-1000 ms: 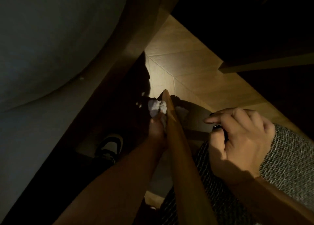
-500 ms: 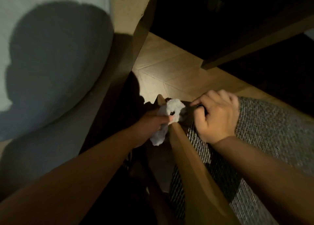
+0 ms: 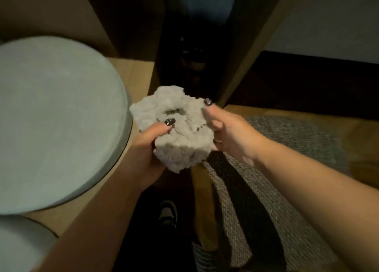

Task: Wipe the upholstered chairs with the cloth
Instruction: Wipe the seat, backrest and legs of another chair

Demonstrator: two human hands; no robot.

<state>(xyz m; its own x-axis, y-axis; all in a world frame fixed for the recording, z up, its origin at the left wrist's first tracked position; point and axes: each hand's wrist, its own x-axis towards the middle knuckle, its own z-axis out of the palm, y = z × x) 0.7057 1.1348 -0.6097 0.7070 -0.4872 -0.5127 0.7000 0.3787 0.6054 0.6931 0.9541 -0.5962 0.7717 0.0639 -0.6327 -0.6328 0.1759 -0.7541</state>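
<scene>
The crumpled white fluffy cloth (image 3: 180, 128) has come off the chair: 0.5 s ago the left hand pressed it against the top of the wooden frame rail w/ the right hand gripping the seat edge beside it. Now both hands have lifted clear and hold the cloth between them in the air, above the gap beside the chair. The left hand (image 3: 147, 148) grips it from below-left, thumb w/ dark nail polish pressed onto the top of the wad. The right hand (image 3: 227, 134) pinches the cloth's right edge, forefinger tip up at its upper corner.

Reads as a pause in wiping, prob. to refold or turn the cloth to a fresh face; no contact w/ the chair at this moment, so the wipe isn't advancing. How much of the chair is done can't be told.

Around: the grey woven upholstered seat (image 3: 276, 189) lies below-right, crossed by arm shadows. Its light wooden frame rail (image 3: 202, 189) runs down just under the cloth. A pale grey-green round cushioned seat (image 3: 51, 117) sits left, a 2nd rounded pale surface (image 3: 18, 243) at the bottom-left corner. A dark-and-white sneaker (image 3: 168, 214) shows on the dark floor between. A slanted wooden panel edge (image 3: 256, 46) and deep shadow fill the top.

In the way: low light hides the rail's lower part and the floor gap.
</scene>
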